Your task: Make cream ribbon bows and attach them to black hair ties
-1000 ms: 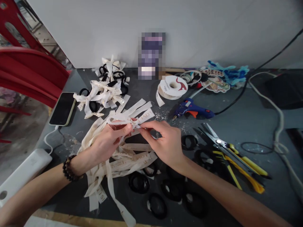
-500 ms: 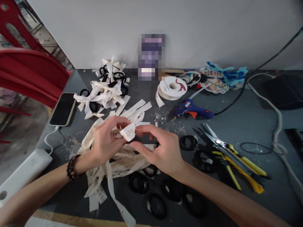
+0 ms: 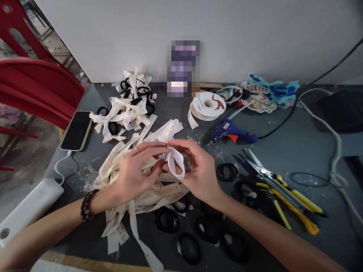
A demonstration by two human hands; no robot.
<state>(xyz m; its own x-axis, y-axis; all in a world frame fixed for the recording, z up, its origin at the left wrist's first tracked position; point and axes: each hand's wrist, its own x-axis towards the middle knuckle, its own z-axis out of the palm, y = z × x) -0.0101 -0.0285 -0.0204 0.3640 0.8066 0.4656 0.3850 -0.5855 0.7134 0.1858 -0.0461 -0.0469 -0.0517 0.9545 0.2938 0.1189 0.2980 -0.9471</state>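
Observation:
Between my two hands is a looped white ribbon [image 3: 176, 163], one loop hanging open toward me and another part rising above the fingertips. My left hand [image 3: 138, 170], with a ring and a bead bracelet, pinches it from the left. From the right, the thumb and fingers of my right hand [image 3: 200, 172] close on the same ribbon. Beneath my hands lies a heap of cream printed ribbon strips [image 3: 150, 196]. Black hair ties [image 3: 189, 248] are spread in front and to the right. Ribbon bows on black ties [image 3: 127, 113] are piled behind my left hand.
Behind stand a ribbon spool [image 3: 209, 104], a blue glue gun [image 3: 232, 132] with a black cord, and a blurred upright screen [image 3: 183, 68]. Scissors [image 3: 263, 172] with yellow handles lie right. A phone [image 3: 76, 130] and white power bank [image 3: 31, 211] lie left, beside a red chair [image 3: 34, 87].
The ribbon has turned between my hands, and its loop now hangs down toward me. My left hand has shifted right, its fingers reaching closer to my right hand's fingertips.

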